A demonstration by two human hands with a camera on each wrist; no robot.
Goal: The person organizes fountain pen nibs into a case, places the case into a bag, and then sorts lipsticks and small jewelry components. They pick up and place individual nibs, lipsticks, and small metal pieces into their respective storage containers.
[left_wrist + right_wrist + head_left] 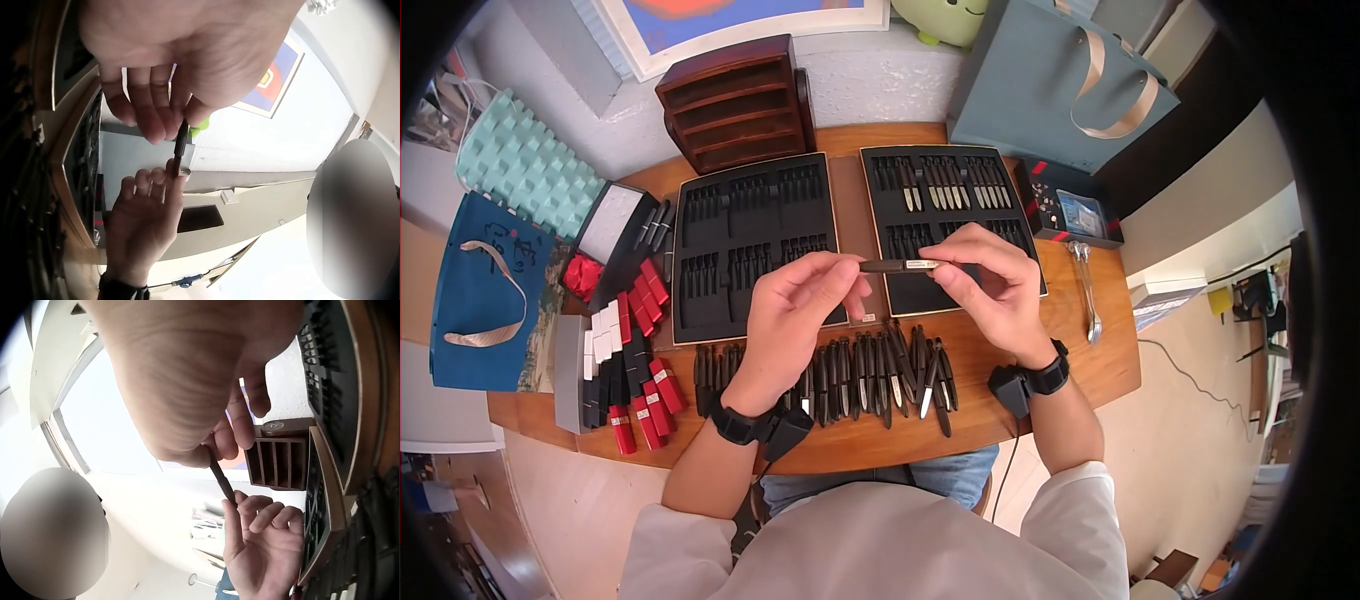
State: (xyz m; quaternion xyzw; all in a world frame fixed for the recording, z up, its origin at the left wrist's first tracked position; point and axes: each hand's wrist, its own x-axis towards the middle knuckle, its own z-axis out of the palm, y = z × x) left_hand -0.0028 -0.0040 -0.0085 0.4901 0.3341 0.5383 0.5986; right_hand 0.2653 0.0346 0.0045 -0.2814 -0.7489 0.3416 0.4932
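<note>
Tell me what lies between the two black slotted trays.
A flat brown strip lies between the left tray and the right tray, as the head view shows.

We see a curved wooden tabletop (pixel 1072 345) against a pale, rough wall (pixel 855 72), where a framed picture (pixel 750 28) shows orange on blue. Beside us, the light-toned floor (pixel 1160 450) carries a thin dark cable (pixel 1195 380). Bright light washes out the room's upper surfaces in our wrist views.

Wooden table (pixel 1078 330), trays (pixel 750 226), boxes (pixel 646 294), dark sticks (pixel 861 375)
</note>
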